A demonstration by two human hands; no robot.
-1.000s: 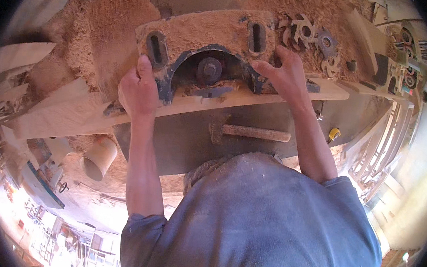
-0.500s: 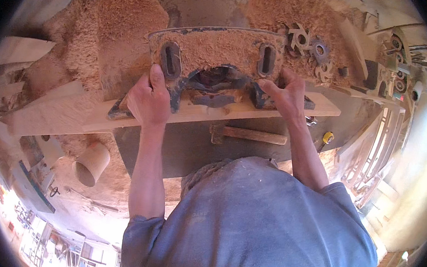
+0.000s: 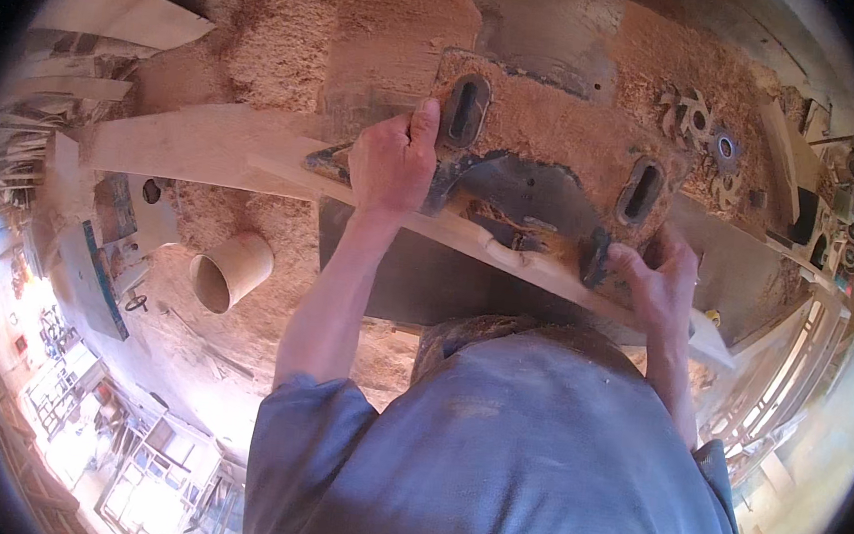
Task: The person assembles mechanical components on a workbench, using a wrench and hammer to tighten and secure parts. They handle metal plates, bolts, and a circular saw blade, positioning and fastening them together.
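A sawdust-covered metal machine fence [image 3: 559, 122] with two long slots and a curved cut-out stretches between my hands. Along its near side runs a long pale wooden board [image 3: 450, 231]. My left hand [image 3: 395, 159] grips the left end, thumb up beside the left slot. At the other end my right hand [image 3: 662, 281] is closed round the edge below the right slot, its thumb on the near side and the other fingers partly hidden. The fence lies slanted, its right end nearer me, over the dark machine table [image 3: 417, 271].
Several toothed cutter heads [image 3: 695, 117] lie in shavings beyond the fence's right end. A wide pale tube [image 3: 236, 270] opens at the left, near a small handwheel [image 3: 136, 302]. Offcuts [image 3: 116, 10] are piled far left; wooden frames [image 3: 776, 355] lean at right.
The fence and its board have turned, the right end swinging toward me with my right hand. A wooden piece on the table is now out of sight. The whole view has shifted too.
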